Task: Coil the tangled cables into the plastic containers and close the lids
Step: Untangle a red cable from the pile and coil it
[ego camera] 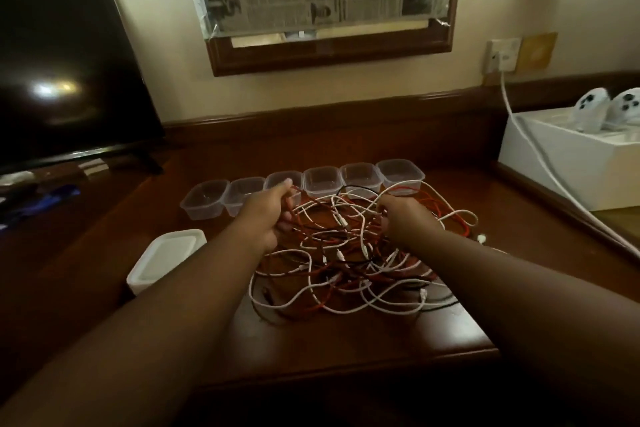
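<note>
While the tangle of cables (349, 253) sprawls on the desk (346, 350) before six empty containers (304, 187), dragging could topple them. My left hand (268, 215) pinches a red cable (294, 208); my right hand (403, 218) curls into white strands (grip unclear), so knots may tighten.

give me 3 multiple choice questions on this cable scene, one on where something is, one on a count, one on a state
1. Where is the stack of lids?
A. left of the cable tangle
B. on the white box
C. inside a container

2. How many clear plastic containers stand in the row?
A. four
B. six
C. eight

3. What state are the containers in?
A. closed with lids
B. open with no cable coiled inside
C. full of cables

Answers:
1 A, it sits on the wooden desk left of the cable tangle.
2 B, six stand side by side behind the tangle.
3 B, all are lidless, while the left hand and right hand grip cables in the tangle.
</note>
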`<state>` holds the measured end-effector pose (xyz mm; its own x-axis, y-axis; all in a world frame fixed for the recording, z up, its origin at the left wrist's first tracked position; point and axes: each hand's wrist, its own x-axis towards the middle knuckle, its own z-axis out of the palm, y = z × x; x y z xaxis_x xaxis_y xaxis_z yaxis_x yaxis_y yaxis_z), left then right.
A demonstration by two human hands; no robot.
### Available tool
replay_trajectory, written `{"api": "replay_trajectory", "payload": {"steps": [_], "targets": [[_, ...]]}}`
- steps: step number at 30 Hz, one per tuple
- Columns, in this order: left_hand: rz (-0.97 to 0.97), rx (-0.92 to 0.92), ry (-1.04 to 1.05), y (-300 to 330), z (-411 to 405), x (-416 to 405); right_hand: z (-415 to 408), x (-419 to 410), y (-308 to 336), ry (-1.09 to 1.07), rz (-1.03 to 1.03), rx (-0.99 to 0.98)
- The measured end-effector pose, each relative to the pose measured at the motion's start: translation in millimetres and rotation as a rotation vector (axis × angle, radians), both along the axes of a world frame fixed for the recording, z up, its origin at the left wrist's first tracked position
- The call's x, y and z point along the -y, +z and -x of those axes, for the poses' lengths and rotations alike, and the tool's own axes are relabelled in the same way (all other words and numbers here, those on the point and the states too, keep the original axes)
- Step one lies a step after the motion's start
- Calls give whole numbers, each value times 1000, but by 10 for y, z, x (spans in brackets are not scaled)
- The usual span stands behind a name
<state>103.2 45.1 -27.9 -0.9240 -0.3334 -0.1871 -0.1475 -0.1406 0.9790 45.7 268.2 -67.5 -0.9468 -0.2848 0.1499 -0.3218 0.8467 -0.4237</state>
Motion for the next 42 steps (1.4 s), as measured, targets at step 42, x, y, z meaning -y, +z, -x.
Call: {"api": "replay_trajectory", "payload": {"steps": [42], "targets": [[371,-343,-227,-70,-215,-587,-191,179,1398,225,1148,246]]}}
